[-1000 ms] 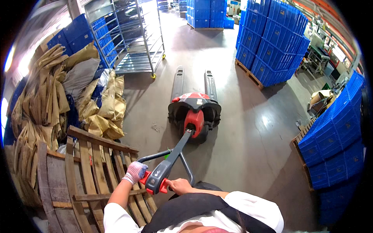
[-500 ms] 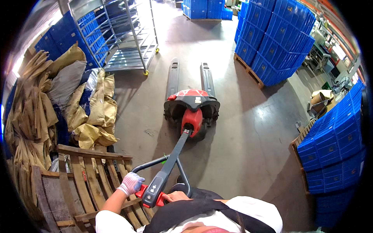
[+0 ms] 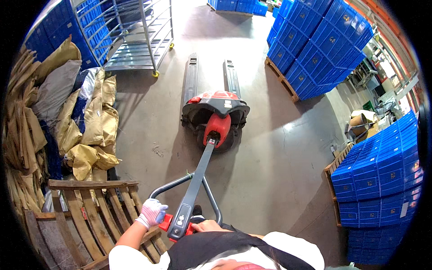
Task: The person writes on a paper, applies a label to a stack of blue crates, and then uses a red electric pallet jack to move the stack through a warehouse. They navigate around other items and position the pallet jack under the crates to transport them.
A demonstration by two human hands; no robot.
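Note:
A red and black pallet jack [image 3: 217, 106] stands on the floor ahead, its two bare forks [image 3: 191, 80] pointing away from me. Its long grey tiller [image 3: 197, 180] slopes back to my waist and ends in a looped handle with red controls. My left hand [image 3: 153, 212], in a white and pink striped glove, is closed round the left side of the loop, beside the red control. Ungloved, my right hand [image 3: 208, 226] is closed at the right red control; the tiller head and my dark apron [image 3: 209, 247] partly hide its fingers.
Slatted wooden pallets [image 3: 96, 216] lie close on my left, below piled paper sacks [image 3: 92, 119]. A wheeled metal rack [image 3: 141, 55] stands far left. Stacked blue crates [image 3: 315, 49] rise on a pallet far right, with more blue crates [image 3: 373, 173] near right.
The pallet jack, rack and sacks have shifted slightly left and up in view, and the right-hand crates have shifted left too. Both hands keep their places on the handle.

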